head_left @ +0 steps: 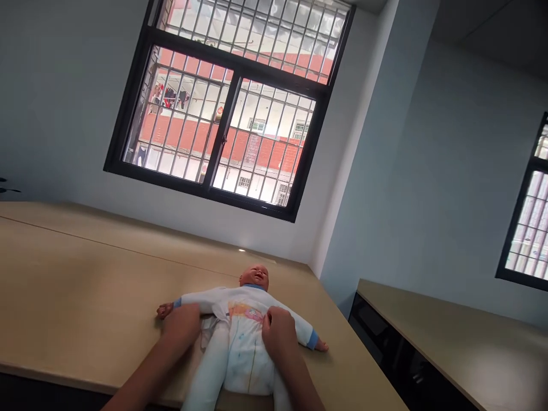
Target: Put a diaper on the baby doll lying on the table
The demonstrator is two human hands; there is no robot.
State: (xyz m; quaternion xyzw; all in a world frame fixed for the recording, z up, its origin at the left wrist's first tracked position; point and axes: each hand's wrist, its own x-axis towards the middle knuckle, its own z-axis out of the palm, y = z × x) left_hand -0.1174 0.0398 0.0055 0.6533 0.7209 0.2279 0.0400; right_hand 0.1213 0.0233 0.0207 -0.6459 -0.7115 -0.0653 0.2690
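Grey wall fills the far left, with our wood-toned bench below it and a black-framed, barred window next along. On the bench a baby doll in white lies on its back, head away from us, arms spread. First comes one blue-cuffed sleeve, then our left hand, near the doll's waist. A white diaper, printed orange and pink at the top, covers its front. Our right hand is curled at the diaper's right edge. With the fingertips mostly hidden, we cannot tell how far open the left hand is, nor whether either grips anything. Farther right stands a second table.
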